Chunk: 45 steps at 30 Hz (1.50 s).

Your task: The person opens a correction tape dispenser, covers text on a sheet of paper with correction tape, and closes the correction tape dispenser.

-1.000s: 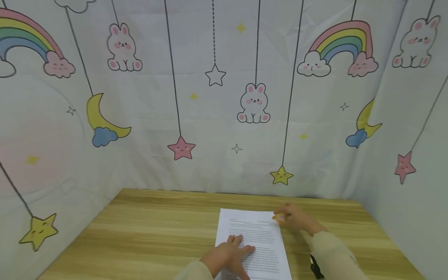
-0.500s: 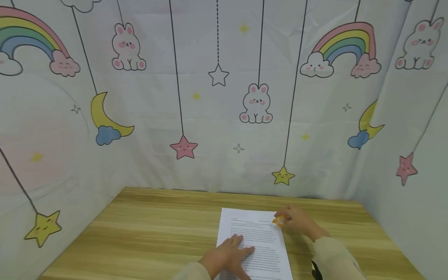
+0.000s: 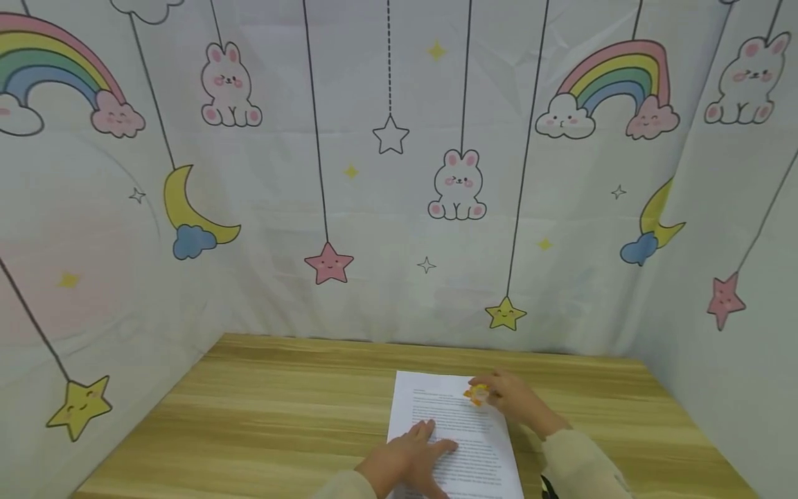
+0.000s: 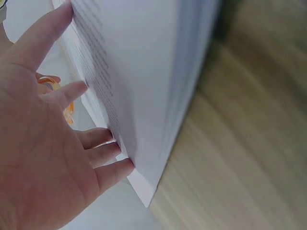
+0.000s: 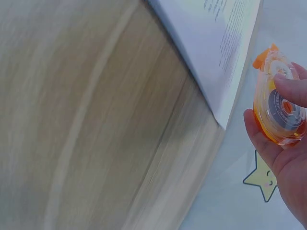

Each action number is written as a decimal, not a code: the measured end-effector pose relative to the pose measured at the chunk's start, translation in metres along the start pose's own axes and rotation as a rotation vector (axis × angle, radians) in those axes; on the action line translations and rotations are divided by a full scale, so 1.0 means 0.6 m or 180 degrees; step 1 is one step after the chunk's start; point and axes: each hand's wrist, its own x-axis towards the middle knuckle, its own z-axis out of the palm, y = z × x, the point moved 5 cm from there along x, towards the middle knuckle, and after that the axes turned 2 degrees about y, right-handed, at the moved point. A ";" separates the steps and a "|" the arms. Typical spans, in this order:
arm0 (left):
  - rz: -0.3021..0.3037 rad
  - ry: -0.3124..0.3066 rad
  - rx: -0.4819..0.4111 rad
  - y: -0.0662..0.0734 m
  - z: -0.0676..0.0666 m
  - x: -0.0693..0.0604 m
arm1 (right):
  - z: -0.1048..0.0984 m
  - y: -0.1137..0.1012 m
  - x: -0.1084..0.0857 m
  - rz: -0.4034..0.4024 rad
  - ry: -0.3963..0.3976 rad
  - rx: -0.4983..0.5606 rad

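A stack of printed paper (image 3: 476, 464) lies on the wooden table, its lines of text running across the sheet. My left hand (image 3: 408, 459) rests on it with fingers spread; in the left wrist view the fingertips (image 4: 122, 167) touch the top sheet. Over the upper right part of the page, my right hand (image 3: 517, 403) pinches an orange correction tape (image 3: 476, 395). The right wrist view shows its clear case (image 5: 283, 108) with the spool inside, between thumb and fingers. Whether its tip touches the paper, I cannot tell.
The wooden table (image 3: 262, 409) extends left and right of the stack. A small black object (image 3: 547, 488) is partly hidden by the right sleeve. White cloth walls (image 3: 386, 298) printed with stars, rabbits and rainbows enclose the back and sides.
My right hand has moved left with the correction tape, from the page's upper right corner further in over the text. My left hand stays in place on the paper.
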 end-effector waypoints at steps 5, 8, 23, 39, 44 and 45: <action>0.0058 0.0058 0.0048 0.001 -0.002 -0.006 | 0.018 -0.017 0.012 -0.0150 0.0051 0.0032; 0.0084 0.0071 0.0087 0.001 -0.004 -0.010 | 0.025 -0.032 0.017 -0.0354 0.0156 0.0038; -0.0021 0.0052 0.0133 0.000 -0.004 -0.012 | 0.069 -0.101 0.064 -0.0547 0.0142 -0.0443; 0.0069 0.0093 0.0276 0.002 -0.005 -0.010 | 0.084 -0.115 0.088 -0.0502 -0.0081 -0.0757; 0.0084 0.0077 0.0218 0.000 -0.004 -0.008 | 0.081 -0.103 0.092 -0.0288 -0.0105 -0.0816; 0.0085 0.0072 0.0192 0.000 -0.004 -0.008 | 0.080 -0.101 0.092 -0.0255 -0.0125 -0.0804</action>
